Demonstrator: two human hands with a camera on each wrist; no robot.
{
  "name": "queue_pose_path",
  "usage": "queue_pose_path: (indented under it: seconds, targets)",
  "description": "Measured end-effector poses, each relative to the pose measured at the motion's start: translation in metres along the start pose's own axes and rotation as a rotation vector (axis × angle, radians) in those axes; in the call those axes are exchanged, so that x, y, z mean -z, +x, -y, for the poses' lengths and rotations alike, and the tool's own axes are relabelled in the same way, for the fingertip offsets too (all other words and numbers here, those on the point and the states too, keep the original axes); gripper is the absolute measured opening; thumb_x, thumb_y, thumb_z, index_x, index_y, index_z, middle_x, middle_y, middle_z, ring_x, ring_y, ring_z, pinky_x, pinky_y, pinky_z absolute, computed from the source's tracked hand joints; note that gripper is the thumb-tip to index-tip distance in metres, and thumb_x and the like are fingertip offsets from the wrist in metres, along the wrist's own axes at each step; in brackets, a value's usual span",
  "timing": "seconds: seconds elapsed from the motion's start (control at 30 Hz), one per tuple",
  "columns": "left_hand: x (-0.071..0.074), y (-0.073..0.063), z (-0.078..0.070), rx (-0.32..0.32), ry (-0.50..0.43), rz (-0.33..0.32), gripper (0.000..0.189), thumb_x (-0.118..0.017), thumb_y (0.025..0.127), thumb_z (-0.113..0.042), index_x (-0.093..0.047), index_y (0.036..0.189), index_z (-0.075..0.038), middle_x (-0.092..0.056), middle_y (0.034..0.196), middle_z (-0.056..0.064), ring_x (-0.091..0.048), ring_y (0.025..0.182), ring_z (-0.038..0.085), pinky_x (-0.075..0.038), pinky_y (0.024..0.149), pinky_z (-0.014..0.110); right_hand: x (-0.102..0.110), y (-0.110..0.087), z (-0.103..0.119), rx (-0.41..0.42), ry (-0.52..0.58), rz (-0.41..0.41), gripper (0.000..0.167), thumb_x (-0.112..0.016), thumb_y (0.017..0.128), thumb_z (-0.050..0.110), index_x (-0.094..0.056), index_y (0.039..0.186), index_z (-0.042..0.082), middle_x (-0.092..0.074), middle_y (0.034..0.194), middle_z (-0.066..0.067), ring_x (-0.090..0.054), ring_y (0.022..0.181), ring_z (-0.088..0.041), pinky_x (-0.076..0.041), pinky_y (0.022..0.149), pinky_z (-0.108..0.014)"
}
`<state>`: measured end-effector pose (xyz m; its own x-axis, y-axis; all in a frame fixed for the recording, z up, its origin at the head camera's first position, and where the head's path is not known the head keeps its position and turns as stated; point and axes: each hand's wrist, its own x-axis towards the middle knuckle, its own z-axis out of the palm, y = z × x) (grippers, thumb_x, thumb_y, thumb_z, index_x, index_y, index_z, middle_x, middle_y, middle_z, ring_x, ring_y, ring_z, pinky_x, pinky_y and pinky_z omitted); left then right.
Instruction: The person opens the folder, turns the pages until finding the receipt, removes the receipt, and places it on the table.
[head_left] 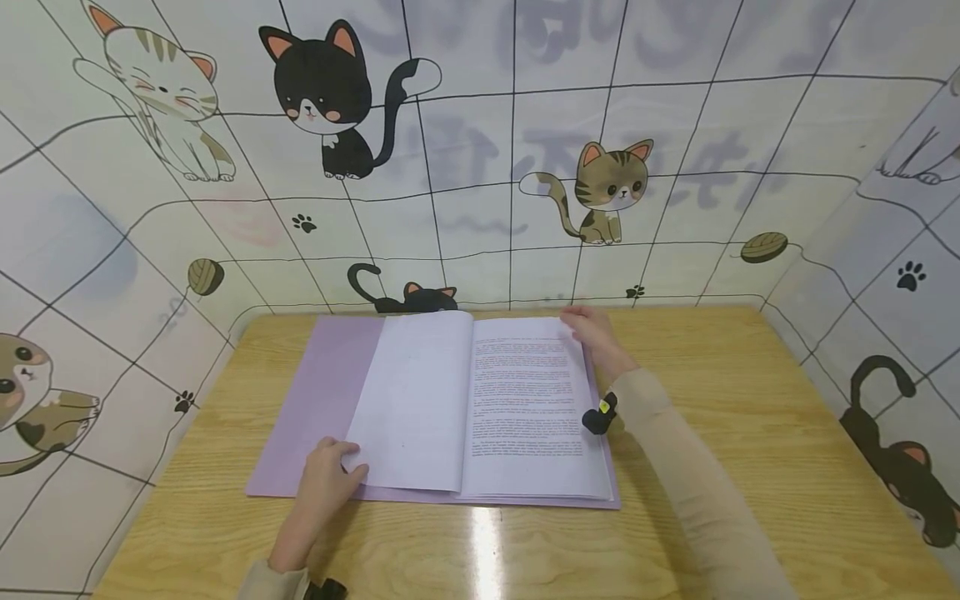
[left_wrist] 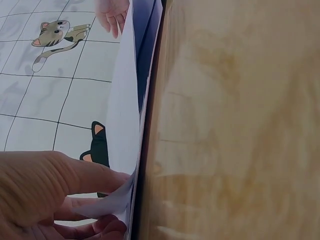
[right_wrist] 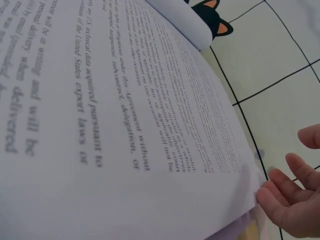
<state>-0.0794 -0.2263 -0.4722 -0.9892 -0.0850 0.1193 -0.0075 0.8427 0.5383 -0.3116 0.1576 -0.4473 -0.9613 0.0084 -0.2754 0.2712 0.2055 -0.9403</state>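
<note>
A purple folder (head_left: 341,367) lies spread on the table with a stack of paper sheets in it. The left page (head_left: 416,408) is blank; the right page (head_left: 525,400) carries printed paragraphs. My left hand (head_left: 326,477) is at the lower left corner of the blank page. In the left wrist view, that page's corner (left_wrist: 102,205) bends up between the thumb and fingers, which pinch it. At the top right corner of the printed page is my right hand (head_left: 600,340). Its loosely bent fingers (right_wrist: 272,200) come right to the page's edge, with the thumb apart.
The wooden table (head_left: 712,400) extends on both sides of the folder and in front of it. Behind and beside it hangs a white sheet (head_left: 472,167) with black grid lines and cartoon cats. A black wrist camera (head_left: 600,414) overlaps the printed page's right edge.
</note>
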Motion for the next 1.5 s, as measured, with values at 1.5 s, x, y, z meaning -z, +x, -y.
queue_pose_path:
  seconds: [1.5]
  targets:
    - [0.006, 0.005, 0.004, 0.004, -0.036, 0.047, 0.027, -0.077, 0.069, -0.001, -0.063, 0.090, 0.011, -0.054, 0.082, 0.013, -0.048, 0.073, 0.023, -0.044, 0.066, 0.037, 0.005, 0.003, 0.005, 0.175, -0.324, -0.063, 0.033, -0.048, 0.091, 0.002, -0.053, 0.124, -0.002, -0.052, 0.117, -0.019, -0.047, 0.106, -0.030, -0.042, 0.086, -0.036]
